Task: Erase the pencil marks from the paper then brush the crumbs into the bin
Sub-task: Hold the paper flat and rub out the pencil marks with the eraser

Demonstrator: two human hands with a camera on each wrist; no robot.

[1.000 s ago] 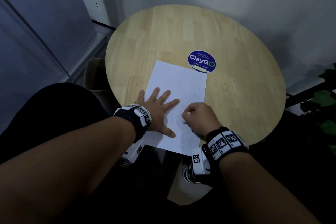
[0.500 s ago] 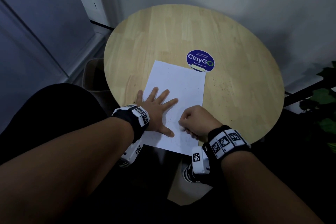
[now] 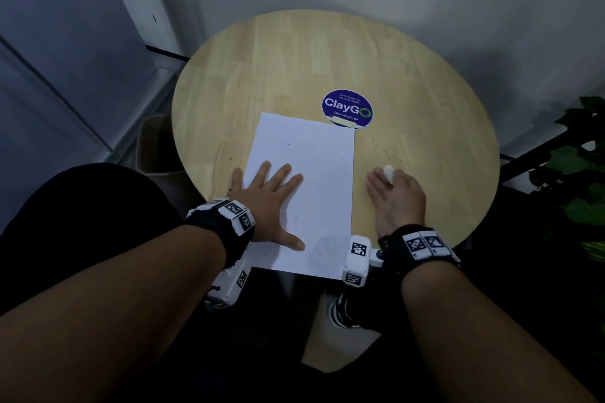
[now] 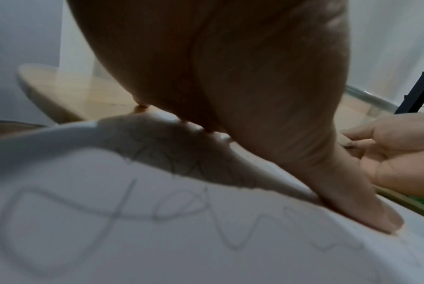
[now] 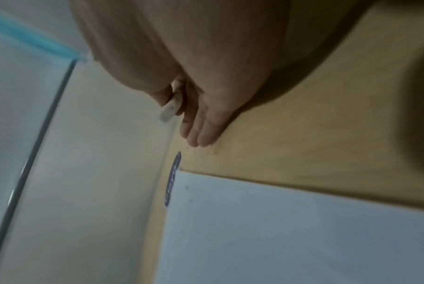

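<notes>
Pressing flat with fingers spread, the left hand (image 3: pixel 268 198) pins the smooth white rectangular paper sheet (image 3: pixel 314 173) (faint looping pencil marks (image 4: pixel 133 207) show) at the near edge of the round pale wooden table (image 3: pixel 294 52). Beside the sheet's right edge, the right hand (image 3: pixel 397 196) pinches a small white rounded eraser (image 3: pixel 388 171) near dark crumbs (image 3: pixel 391 152). A beige bin (image 3: pixel 154 144) stands below the table's left edge; a round blue sticker (image 3: pixel 347 108) touches the sheet's far right corner.

Round wooden table (image 3: pixel 294 52); blue ClayGo sticker (image 3: pixel 347 107); green plant (image 3: pixel 579 180) at right.
</notes>
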